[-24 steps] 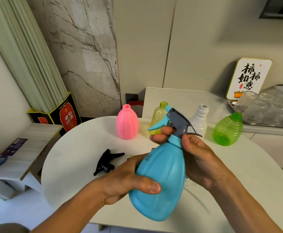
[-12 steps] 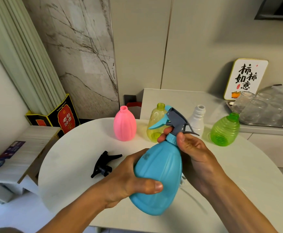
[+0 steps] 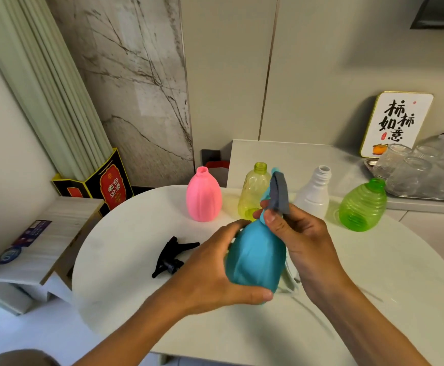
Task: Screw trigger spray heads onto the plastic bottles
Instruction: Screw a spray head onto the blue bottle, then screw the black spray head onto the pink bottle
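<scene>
A blue bottle (image 3: 255, 257) is held above the round white table (image 3: 125, 244), with my left hand (image 3: 215, 270) wrapped around its body. My right hand (image 3: 300, 239) pinches the collar of the grey and blue trigger spray head (image 3: 279, 192) sitting on the bottle's neck. Four open-necked bottles stand in a row behind: pink (image 3: 203, 198), yellow (image 3: 251, 194), white (image 3: 314, 194) and green (image 3: 362, 207). A loose black spray head (image 3: 172, 256) lies on the table to the left. White spray-head parts (image 3: 291, 282) show partly under my right hand.
A counter at the back right carries a tray of upturned glasses (image 3: 424, 173) and a sign (image 3: 396, 124). A low wooden cabinet (image 3: 38, 239) and a black and yellow box (image 3: 102, 183) stand left of the table.
The spray head has turned on the bottle's neck so its nozzle now points away instead of left. The bottle has tipped more upright, and my right fingers have shifted on the collar.
</scene>
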The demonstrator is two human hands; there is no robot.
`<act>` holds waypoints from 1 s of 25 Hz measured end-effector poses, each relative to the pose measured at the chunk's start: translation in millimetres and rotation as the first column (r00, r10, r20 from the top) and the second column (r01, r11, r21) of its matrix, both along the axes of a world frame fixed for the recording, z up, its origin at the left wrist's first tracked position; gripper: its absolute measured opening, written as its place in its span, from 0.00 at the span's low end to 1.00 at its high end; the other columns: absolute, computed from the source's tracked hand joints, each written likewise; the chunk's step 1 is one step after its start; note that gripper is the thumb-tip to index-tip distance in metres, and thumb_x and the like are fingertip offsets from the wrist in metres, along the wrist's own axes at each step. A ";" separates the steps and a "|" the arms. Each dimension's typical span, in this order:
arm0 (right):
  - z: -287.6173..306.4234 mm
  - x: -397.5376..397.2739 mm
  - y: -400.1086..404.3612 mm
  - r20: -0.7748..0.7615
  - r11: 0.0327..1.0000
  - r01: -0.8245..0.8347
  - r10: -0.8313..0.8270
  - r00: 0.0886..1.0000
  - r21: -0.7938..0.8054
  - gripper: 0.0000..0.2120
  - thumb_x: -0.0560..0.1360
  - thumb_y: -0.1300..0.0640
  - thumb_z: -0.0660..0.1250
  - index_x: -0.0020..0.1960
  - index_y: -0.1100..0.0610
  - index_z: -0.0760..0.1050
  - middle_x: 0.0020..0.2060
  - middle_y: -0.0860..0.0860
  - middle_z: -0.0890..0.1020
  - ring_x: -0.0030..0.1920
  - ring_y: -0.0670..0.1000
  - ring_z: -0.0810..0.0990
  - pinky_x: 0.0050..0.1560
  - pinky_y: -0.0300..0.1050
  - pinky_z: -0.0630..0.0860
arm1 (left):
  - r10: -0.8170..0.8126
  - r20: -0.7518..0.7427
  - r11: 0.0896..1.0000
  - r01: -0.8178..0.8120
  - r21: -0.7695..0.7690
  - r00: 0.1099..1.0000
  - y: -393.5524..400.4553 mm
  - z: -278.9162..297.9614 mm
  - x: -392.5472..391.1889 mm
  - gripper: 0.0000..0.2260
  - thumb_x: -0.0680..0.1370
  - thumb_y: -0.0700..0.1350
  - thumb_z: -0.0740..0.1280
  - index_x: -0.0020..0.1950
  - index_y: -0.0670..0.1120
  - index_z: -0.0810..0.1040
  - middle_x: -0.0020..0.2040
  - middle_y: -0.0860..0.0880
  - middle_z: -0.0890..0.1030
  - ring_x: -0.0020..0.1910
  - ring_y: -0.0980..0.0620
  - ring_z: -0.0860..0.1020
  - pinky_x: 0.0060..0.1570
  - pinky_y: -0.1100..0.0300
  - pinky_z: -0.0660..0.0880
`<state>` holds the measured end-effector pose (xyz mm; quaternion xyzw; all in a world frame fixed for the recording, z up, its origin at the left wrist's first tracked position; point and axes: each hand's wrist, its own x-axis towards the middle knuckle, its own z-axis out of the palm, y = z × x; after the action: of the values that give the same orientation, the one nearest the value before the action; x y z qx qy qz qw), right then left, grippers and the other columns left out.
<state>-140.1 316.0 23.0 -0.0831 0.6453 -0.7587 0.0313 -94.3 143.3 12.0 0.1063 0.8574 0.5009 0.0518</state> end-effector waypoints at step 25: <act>-54.0 3.5 -17.9 0.108 0.840 -0.357 0.344 0.933 0.407 0.14 0.75 0.55 0.74 0.53 0.37 0.79 0.51 0.43 0.86 0.44 0.46 0.82 0.46 0.38 0.78 | 0.596 -0.089 0.802 -0.589 0.101 0.798 -199.9 -65.5 -138.4 0.36 0.63 0.45 0.82 0.66 0.53 0.69 0.62 0.48 0.76 0.60 0.48 0.76 0.53 0.49 0.79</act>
<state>-136.5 298.1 -30.9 -0.1793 0.7667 -0.5843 0.1966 -232.7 -56.6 -53.6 -0.1364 0.8317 0.5136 -0.1611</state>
